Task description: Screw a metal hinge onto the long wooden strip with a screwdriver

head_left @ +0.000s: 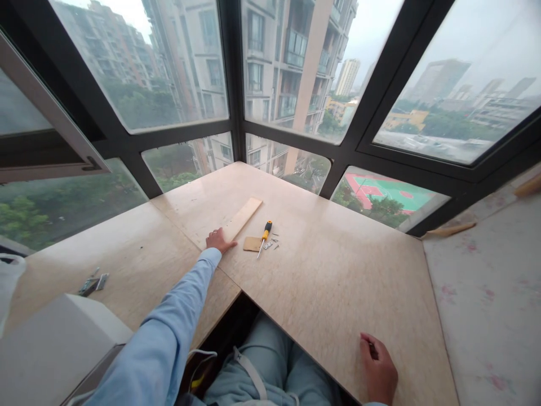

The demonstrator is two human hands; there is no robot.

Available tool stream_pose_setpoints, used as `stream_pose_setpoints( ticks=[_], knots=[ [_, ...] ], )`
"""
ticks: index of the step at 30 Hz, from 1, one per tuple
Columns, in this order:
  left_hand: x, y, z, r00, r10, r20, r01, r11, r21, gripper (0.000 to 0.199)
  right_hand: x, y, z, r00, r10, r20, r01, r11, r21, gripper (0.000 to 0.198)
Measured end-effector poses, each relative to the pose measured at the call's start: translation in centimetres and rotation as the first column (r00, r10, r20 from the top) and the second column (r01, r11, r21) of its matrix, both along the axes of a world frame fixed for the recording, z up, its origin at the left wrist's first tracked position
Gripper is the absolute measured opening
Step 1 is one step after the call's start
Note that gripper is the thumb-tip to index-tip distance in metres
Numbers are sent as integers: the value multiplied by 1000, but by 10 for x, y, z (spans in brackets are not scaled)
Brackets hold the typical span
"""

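Observation:
My left hand [220, 241] is closed around the near end of a pale wooden board [244, 217], which lies flat on the tabletop and points away from me. To the right of the board, a screwdriver [266, 232] with a black and yellow handle rests across a small brown flat piece [252, 244]. Several screws [276, 247] and a small metal plate [267, 246] lie beside it. Near the right front edge, my right hand [379, 363] rests on the table with curled fingers. Whatever may be inside them is hidden.
The beige tabletop [338, 270] has a seam and a front cutout above my legs. Metal hinge-like pieces [93, 283] lie at left, behind a white box [63, 344]. Dark-framed windows [236, 84] enclose the far sides; a floral wall [482, 304] stands at right.

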State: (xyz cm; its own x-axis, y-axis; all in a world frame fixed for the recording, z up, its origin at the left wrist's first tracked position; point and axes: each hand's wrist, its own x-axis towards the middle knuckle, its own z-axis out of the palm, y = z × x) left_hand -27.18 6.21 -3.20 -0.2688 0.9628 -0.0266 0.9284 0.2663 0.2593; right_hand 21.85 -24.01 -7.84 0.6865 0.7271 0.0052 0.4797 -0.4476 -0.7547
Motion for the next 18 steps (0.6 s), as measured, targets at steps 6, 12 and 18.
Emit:
stream_pose_setpoints(
  ticks=[6,12,18],
  knots=[
    [-6,1,-3,987,48,154,-56,997,51,98,0,0,0,1000,10,13,-10,1000,-1,44],
    [-1,-10,3,966,37,257,-83,981,172,90,0,0,-1,1000,17,21,-18,1000,22,42],
    [28,-15,34,917,-80,390,-65,937,344,90,1,-1,-4,998,42,54,-45,997,62,40]
  ],
)
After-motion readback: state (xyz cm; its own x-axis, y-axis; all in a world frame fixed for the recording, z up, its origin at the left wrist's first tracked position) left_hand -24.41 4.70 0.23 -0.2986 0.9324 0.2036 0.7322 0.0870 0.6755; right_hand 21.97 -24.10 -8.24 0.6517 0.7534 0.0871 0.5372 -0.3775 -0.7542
